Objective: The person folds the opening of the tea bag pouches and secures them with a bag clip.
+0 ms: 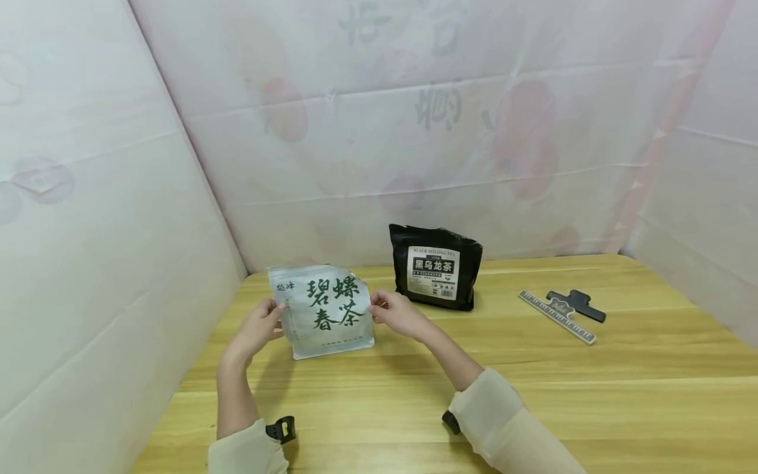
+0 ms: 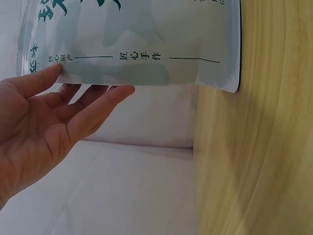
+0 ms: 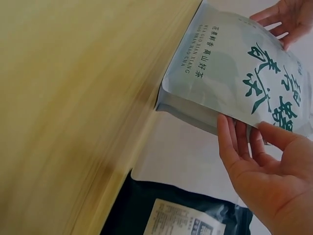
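Observation:
A pale green-white tea bag (image 1: 328, 329) with large dark green characters stands upright on the wooden table, its lower edge on the surface. At its left edge my left hand (image 1: 257, 329) holds it, thumb on the front and fingers at the side and behind; the left wrist view shows this hand (image 2: 49, 117) close up. My right hand (image 1: 405, 315) grips the opposite edge the same way. In the right wrist view, the right thumb lies on the printed face, while the other fingers of that hand (image 3: 269, 171) are against the side fold.
Behind and to the right stands a black oolong tea bag (image 1: 435, 273) with a white label. Farther right lie a black clip (image 1: 583, 306) and a light strip with piano-key markings (image 1: 556, 317). Fabric walls (image 1: 355, 164) border the wooden table (image 1: 533, 408) at the back and sides.

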Action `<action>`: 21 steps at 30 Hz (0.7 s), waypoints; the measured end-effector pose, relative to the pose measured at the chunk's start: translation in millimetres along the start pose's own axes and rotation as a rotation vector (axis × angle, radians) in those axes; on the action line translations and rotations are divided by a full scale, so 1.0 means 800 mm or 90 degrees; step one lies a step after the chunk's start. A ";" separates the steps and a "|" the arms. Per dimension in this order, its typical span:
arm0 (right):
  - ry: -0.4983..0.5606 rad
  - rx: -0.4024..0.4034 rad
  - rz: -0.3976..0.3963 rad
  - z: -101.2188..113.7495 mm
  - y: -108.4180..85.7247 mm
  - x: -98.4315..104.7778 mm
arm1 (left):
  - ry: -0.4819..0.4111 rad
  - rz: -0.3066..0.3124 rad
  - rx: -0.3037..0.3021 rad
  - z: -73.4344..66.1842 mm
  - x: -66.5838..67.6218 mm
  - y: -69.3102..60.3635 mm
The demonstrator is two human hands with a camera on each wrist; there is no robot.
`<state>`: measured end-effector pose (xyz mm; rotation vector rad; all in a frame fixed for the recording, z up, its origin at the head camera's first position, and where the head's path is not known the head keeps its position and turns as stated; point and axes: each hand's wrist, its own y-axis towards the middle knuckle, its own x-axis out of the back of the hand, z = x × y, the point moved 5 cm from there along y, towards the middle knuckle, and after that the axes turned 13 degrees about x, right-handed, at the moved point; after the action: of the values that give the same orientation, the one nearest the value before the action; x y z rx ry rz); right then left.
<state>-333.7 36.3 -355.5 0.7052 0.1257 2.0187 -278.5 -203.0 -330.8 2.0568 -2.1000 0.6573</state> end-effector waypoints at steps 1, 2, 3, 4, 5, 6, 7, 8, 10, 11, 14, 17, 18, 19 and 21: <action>0.002 0.001 -0.002 0.000 -0.001 0.002 | 0.001 0.003 -0.002 -0.001 -0.002 0.000; 0.004 0.001 -0.005 0.001 -0.003 0.004 | 0.001 0.007 -0.004 -0.003 -0.004 0.000; 0.010 0.001 -0.006 0.001 -0.004 0.006 | -0.001 0.011 -0.007 -0.004 -0.006 0.000; 0.018 0.003 -0.006 0.000 -0.005 0.007 | -0.001 0.013 -0.009 -0.005 -0.007 0.001; 0.025 0.001 -0.008 0.000 -0.006 0.009 | -0.001 0.015 -0.010 -0.006 -0.009 0.001; 0.031 0.000 -0.007 -0.001 -0.007 0.011 | 0.000 0.017 -0.012 -0.007 -0.011 0.001; 0.035 -0.003 -0.007 -0.003 -0.008 0.013 | 0.001 0.017 -0.012 -0.007 -0.012 0.002; 0.036 -0.007 -0.007 -0.005 -0.009 0.015 | 0.003 0.017 -0.013 -0.008 -0.014 0.003; 0.043 -0.013 -0.006 -0.008 -0.011 0.019 | 0.004 0.018 -0.015 -0.010 -0.017 0.004; 0.048 -0.018 -0.005 -0.010 -0.013 0.021 | 0.005 0.019 -0.016 -0.011 -0.019 0.005; 0.064 -0.016 0.008 -0.012 -0.017 0.028 | 0.007 0.023 -0.019 -0.014 -0.024 0.007; 0.080 0.009 0.030 -0.010 -0.021 0.035 | 0.007 0.031 -0.025 -0.018 -0.030 0.008; 0.084 0.014 0.036 -0.010 -0.022 0.039 | 0.010 0.035 -0.027 -0.020 -0.032 0.009; 0.091 0.015 0.040 -0.009 -0.023 0.042 | 0.011 0.038 -0.029 -0.021 -0.034 0.009; 0.097 0.006 0.048 -0.009 -0.025 0.048 | 0.014 0.046 -0.034 -0.024 -0.038 0.010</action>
<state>-336.7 79.7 -352.6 0.5690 0.2009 2.1455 -288.0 -168.0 -327.3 1.9448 -2.1652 0.6232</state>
